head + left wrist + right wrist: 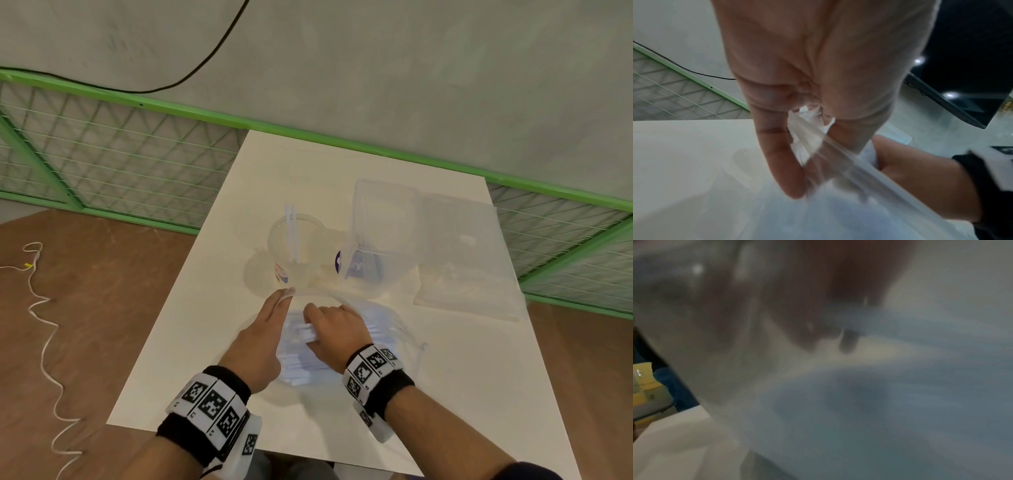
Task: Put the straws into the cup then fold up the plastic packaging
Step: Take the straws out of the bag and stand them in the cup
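Observation:
A clear plastic cup (274, 246) stands mid-table with two white straws (291, 233) upright in it. Just in front of it lies the clear plastic packaging (380, 325), holding several white straws (298, 365). My left hand (285, 297) pinches the packaging's open edge (818, 146) between thumb and fingers (781, 162). My right hand (311, 330) is inside the packaging, with its fingers curled round a few straws. The right wrist view is blurred; it shows only dark fingers (813, 313) through the plastic film (900, 402).
A clear plastic box (383, 209) with a purple label stands right of the cup, and a second clear bag (469, 267) lies beyond it near the table's right edge. A green mesh fence (102, 154) runs behind the table. A white cord (42, 342) lies on the floor at left.

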Tool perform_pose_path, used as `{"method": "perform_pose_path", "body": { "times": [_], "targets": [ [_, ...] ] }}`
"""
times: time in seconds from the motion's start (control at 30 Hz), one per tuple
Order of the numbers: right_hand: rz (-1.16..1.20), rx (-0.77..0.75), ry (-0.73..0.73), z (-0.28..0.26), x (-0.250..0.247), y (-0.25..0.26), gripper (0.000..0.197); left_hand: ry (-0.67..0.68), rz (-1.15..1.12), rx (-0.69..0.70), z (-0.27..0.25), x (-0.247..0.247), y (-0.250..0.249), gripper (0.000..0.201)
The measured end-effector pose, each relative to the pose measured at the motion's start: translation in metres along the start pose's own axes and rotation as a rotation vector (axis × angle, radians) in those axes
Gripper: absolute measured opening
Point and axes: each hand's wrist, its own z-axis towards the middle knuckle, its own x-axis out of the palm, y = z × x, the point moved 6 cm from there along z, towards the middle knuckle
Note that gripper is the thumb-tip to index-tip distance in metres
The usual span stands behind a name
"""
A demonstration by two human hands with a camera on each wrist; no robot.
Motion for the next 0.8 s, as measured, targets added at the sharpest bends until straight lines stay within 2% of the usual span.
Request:
{"method": "perform_pose_path", "body": {
  "times": [0.17,0.23,0.3,0.4,0.47,0.53,0.6,0.7,0.8],
  "targets": [
    [0.061,0.021,-0.011,-0.019,-0.030,-0.014,0.019,-0.004,0.018,0.000,-0.001,-0.002,0.002,0.106],
    [0.088,0.000,-0.073,-0.027,-0.050,-0.021,0.014,-0.007,0.022,-0.003,0.000,-0.002,0.002,0.105],
    [0.079,0.000,-0.150,-0.036,-0.067,-0.030,0.017,-0.008,0.025,-0.008,0.000,-0.002,0.003,0.106],
    [0.262,0.132,-0.176,-0.041,-0.094,-0.049,0.036,-0.006,0.020,-0.020,0.002,-0.001,0.003,0.105],
    [0.384,0.239,-0.281,-0.045,-0.116,-0.065,0.041,-0.006,0.017,-0.018,0.003,-0.001,0.002,0.106],
    [0.516,0.304,-0.408,-0.050,-0.138,-0.072,0.043,-0.007,0.017,-0.019,0.004,0.000,0.001,0.106],
    [0.674,0.357,-0.462,-0.052,-0.138,-0.075,0.035,-0.006,0.017,-0.020,0.005,0.000,0.001,0.106],
    [0.814,0.439,-0.390,-0.051,-0.106,-0.067,0.023,-0.005,0.015,-0.027,0.006,0.001,0.000,0.106],
    [0.804,0.477,-0.260,-0.050,-0.076,-0.059,0.019,-0.002,0.012,-0.025,0.005,0.002,0.000,0.107]
  ]
}}
